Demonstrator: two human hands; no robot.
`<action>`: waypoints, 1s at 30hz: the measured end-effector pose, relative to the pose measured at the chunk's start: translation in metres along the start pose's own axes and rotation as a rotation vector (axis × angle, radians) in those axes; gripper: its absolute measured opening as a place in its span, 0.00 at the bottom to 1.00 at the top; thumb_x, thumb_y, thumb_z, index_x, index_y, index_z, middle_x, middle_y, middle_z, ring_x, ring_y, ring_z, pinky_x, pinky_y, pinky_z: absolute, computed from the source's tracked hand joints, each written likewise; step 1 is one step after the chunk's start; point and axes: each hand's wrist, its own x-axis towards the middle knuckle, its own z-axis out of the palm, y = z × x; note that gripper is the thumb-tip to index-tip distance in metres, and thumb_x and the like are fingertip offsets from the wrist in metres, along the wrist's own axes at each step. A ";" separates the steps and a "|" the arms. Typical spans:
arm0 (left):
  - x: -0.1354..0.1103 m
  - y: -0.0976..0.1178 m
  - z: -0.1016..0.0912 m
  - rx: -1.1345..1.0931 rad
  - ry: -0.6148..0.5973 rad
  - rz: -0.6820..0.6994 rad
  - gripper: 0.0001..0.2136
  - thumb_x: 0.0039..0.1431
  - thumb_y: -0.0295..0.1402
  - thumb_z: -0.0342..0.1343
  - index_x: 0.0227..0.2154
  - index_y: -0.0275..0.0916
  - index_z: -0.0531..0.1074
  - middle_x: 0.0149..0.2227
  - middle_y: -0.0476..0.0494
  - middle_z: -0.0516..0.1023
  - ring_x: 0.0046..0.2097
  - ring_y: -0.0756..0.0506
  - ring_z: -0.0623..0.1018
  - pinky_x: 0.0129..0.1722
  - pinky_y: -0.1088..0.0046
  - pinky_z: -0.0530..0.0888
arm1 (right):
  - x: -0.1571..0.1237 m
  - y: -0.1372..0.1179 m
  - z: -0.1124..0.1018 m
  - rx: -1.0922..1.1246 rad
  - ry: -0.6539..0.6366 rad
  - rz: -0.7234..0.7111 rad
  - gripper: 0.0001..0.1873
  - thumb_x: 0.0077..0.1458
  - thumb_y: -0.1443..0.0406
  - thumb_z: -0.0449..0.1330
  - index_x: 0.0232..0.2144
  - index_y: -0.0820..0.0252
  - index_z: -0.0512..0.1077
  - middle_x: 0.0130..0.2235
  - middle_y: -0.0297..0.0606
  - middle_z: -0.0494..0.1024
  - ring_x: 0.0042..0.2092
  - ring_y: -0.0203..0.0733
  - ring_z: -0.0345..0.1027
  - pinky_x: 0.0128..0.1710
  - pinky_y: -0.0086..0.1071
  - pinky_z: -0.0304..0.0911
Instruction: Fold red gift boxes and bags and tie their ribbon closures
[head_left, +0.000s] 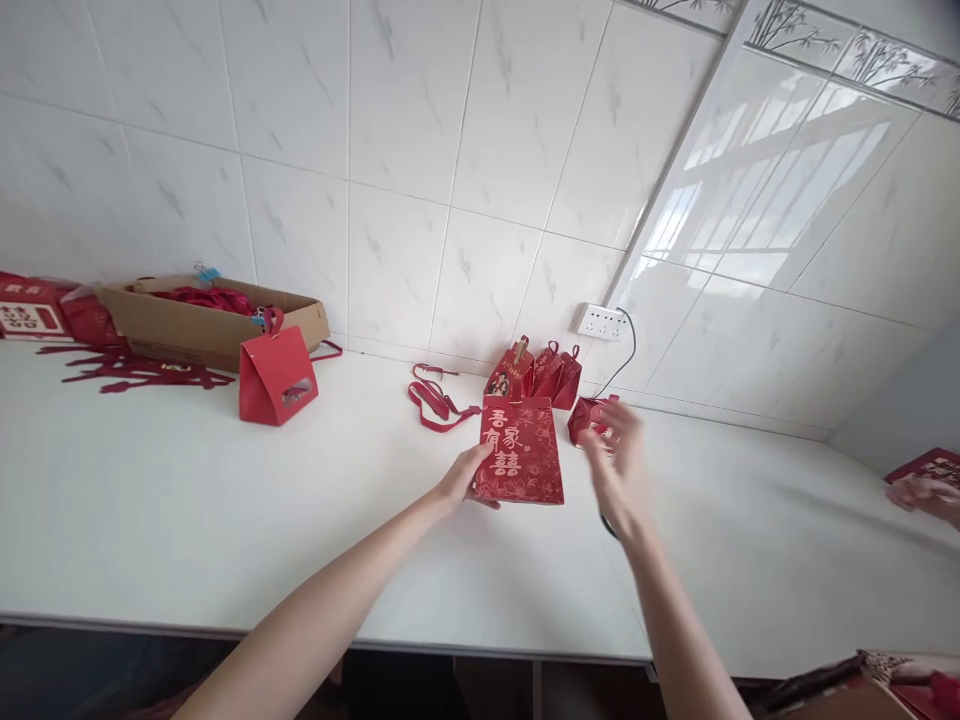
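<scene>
My left hand (465, 475) grips a red gift box (519, 452) by its lower left side, thumb on the front and fingers beneath. Pale Chinese characters and flower patterns cover the box's front face. To the right of it, my right hand (619, 465) is raised apart from the box, its fingers spread and a little blurred, with nothing visible in them. Behind that hand a small red box (583, 420) is partly hidden. Several red boxes with ribbon loops (551, 375) stand against the wall, just behind the held one. Loose red ribbon (439, 405) lies to their left.
On the left stand a cardboard box (292, 310) of red ribbons and a red box with a window (277, 375); dark red ribbon strips (142, 370) lie nearby. A power strip (602, 321) hangs on the wall. Another person's hand (926, 493) holds a red box at far right.
</scene>
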 end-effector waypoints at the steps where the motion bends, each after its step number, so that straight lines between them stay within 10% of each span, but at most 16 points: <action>1: 0.000 0.001 0.000 0.012 0.021 0.051 0.27 0.51 0.55 0.50 0.45 0.37 0.68 0.43 0.37 0.76 0.40 0.40 0.78 0.29 0.67 0.77 | -0.001 0.003 0.009 0.076 -0.022 0.053 0.28 0.57 0.53 0.54 0.57 0.55 0.57 0.55 0.44 0.65 0.53 0.48 0.63 0.51 0.46 0.62; 9: 0.000 0.005 0.000 0.126 0.035 0.249 0.27 0.51 0.52 0.54 0.47 0.37 0.65 0.48 0.35 0.73 0.49 0.38 0.74 0.48 0.64 0.72 | -0.015 0.040 0.042 0.626 -0.211 0.283 0.20 0.55 0.52 0.55 0.45 0.56 0.68 0.48 0.41 0.73 0.49 0.51 0.67 0.49 0.43 0.63; 13: -0.003 0.008 0.004 0.143 -0.031 0.184 0.36 0.42 0.57 0.57 0.50 0.41 0.56 0.46 0.38 0.73 0.39 0.41 0.77 0.35 0.64 0.77 | -0.015 0.038 0.039 0.788 -0.069 0.368 0.18 0.55 0.53 0.54 0.39 0.60 0.70 0.42 0.41 0.76 0.43 0.47 0.70 0.40 0.37 0.70; 18: -0.002 0.012 0.011 0.108 -0.026 0.042 0.34 0.45 0.63 0.48 0.45 0.38 0.62 0.32 0.41 0.76 0.24 0.46 0.75 0.23 0.68 0.76 | -0.008 0.026 0.029 0.929 -0.403 0.876 0.22 0.57 0.53 0.48 0.44 0.62 0.67 0.35 0.42 0.77 0.31 0.44 0.73 0.23 0.34 0.72; 23: -0.002 0.020 0.006 0.071 -0.164 -0.045 0.30 0.53 0.59 0.41 0.44 0.38 0.69 0.26 0.42 0.77 0.24 0.47 0.75 0.27 0.68 0.76 | -0.009 0.027 0.025 1.141 -0.594 0.875 0.25 0.59 0.50 0.45 0.49 0.61 0.63 0.38 0.44 0.77 0.34 0.42 0.75 0.29 0.32 0.74; 30: -0.009 0.025 0.013 0.152 -0.160 0.187 0.39 0.41 0.52 0.61 0.55 0.40 0.57 0.33 0.43 0.76 0.25 0.48 0.75 0.26 0.71 0.76 | -0.011 0.033 0.029 1.331 -0.624 0.836 0.26 0.61 0.54 0.39 0.52 0.66 0.59 0.42 0.49 0.75 0.38 0.43 0.74 0.37 0.37 0.73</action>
